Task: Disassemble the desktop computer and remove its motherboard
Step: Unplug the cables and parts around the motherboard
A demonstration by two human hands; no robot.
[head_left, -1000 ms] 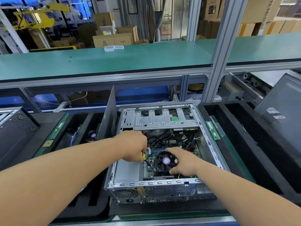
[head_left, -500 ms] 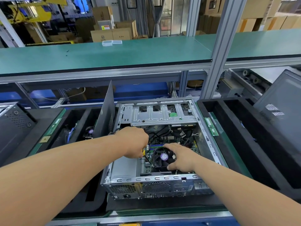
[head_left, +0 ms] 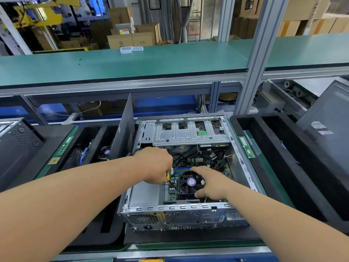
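An open desktop case (head_left: 179, 214) lies on its side in front of me, rear panel toward me. Inside it sits the green motherboard (head_left: 224, 170) with a black CPU fan (head_left: 190, 183) that has a purple centre label. My left hand (head_left: 156, 165) grips a yellow-handled screwdriver (head_left: 168, 178), its tip down on the board just left of the fan. My right hand (head_left: 209, 183) holds the fan's right side, fingers curled over its edge. A silver drive cage (head_left: 185, 134) spans the far end of the case.
The case's grey side panel (head_left: 124, 133) stands upright at its left. Black foam trays (head_left: 283, 167) flank both sides, with RAM sticks (head_left: 246, 147) on their edges. Other dark cases stand at far left (head_left: 17, 146) and far right (head_left: 328, 133). A green bench (head_left: 132, 61) runs behind.
The view has shifted slightly, so the case sits a little higher in the frame. Both hands stay at the fan, the left one still holding the screwdriver.
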